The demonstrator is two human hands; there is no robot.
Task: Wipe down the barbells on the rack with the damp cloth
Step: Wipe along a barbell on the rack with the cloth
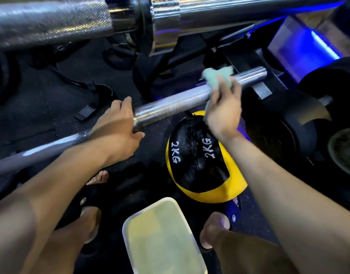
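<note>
While both hands grip, left (119, 123) the barbell (170, 103), right (223, 111) the cloth (217, 77), a tub (162, 238) holds yellowish liquid.

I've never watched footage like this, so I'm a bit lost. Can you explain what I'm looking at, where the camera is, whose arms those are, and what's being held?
There is one picture, taken by a camera worn on a person's head and looking down, so the two bare arms are that person's own. No robot is involved.

The left hand grips a lower barbell where its thin shaft meets the thicker chrome sleeve, seemingly steadying it. The right hand holds a pale green cloth pressed against that sleeve, near its far end.

A second barbell runs across the top of the picture, very close to the camera.

Below, on the dark floor, lies a black and yellow ball marked 2KG. Nearer the person's feet sits a rectangular white tub; its contents look yellowish but are too blurred to identify. Dark weight plates sit on the right.
</note>
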